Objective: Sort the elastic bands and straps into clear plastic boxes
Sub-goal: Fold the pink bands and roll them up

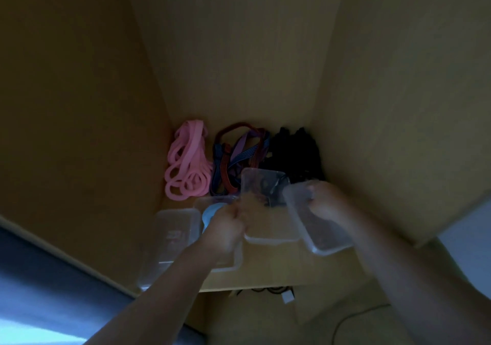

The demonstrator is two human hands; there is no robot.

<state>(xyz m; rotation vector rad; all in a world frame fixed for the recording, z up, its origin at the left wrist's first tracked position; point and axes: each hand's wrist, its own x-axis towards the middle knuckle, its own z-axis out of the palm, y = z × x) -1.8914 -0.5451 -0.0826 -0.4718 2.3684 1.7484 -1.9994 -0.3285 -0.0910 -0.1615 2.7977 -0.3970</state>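
Inside a deep cardboard box [239, 65], pink elastic bands [186, 164] lie at the back left, striped blue and red straps [233, 156] in the middle, and black straps [295, 150] at the back right. Several clear plastic boxes stand in front of them. My left hand [225, 225] has curled fingers at the near left edge of the middle clear box [265, 212]; the view is dim and blurred. My right hand [326, 204] grips the rim of the right clear box [318, 228], which is tilted. A light blue item [212, 212] sits in another clear box by my left hand.
A further clear box [172, 238] lies at the front left of the carton. The carton walls rise close on all sides. Below the carton's front edge lie a dark cable [268, 290] and a small white plug [288, 297].
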